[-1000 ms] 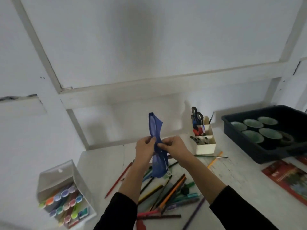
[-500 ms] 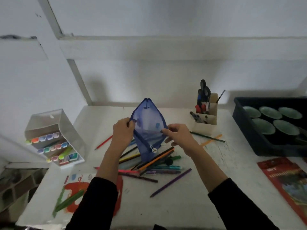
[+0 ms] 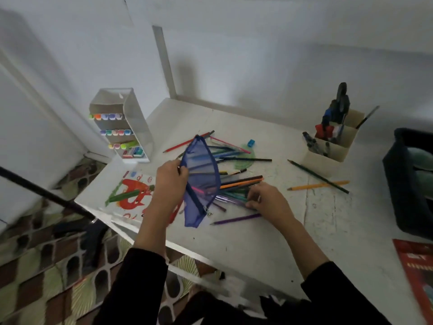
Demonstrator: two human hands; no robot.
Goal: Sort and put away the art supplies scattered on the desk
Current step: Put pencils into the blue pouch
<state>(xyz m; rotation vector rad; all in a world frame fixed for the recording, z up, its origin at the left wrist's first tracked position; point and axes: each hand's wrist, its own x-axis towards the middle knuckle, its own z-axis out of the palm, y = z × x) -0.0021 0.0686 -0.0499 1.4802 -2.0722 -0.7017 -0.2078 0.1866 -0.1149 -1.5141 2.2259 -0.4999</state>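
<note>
Left hand: our left hand [image 3: 171, 181] grips the left edge of the blue pouch [image 3: 202, 174], fingers curled round the rim, and holds it up off the desk [image 3: 257, 242] with its mouth gaping.
Right hand: half a second ago it held the pouch's other edge; it has let go and dropped onto the pencils [image 3: 241, 184] just right of the pouch. Our right hand [image 3: 269, 202] has its fingers bent over the near ends of a few. We cannot tell if they are pinched yet.
Change: two hands spreading the pouch have become one holding and one gathering.
Meaning: we judge the opening is done and the filling is starting; the pouch looks empty.
Pencils: a loose heap in the middle of the desk, behind and right of the pouch. A purple pencil [image 3: 236, 218] lies nearer, and an orange pencil [image 3: 318, 185] crosses a green pencil [image 3: 316, 175] well to the right.
Further out: a marker rack [image 3: 121, 127] far left, a pen holder [image 3: 332, 151] far right, a dark tray [image 3: 407, 184] at the right edge.
</note>
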